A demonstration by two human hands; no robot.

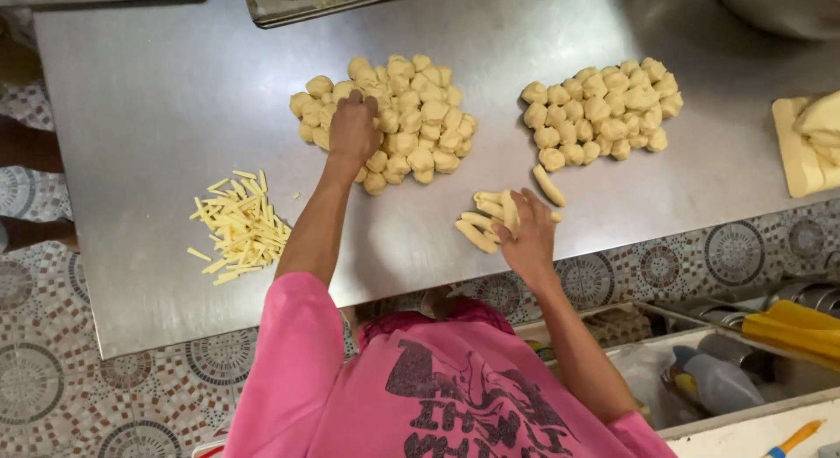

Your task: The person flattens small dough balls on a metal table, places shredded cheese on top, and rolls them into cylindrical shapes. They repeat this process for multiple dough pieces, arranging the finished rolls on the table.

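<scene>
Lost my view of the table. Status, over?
Left hand on the near dough-ball pile. Right hand on rolled dough sticks. Nothing blocking either.

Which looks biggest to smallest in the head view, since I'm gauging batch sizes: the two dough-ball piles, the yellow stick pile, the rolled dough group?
1. Left dough-ball pile
2. Right dough-ball pile
3. Yellow stick pile
4. Rolled dough group, partly hidden by the right hand
</scene>
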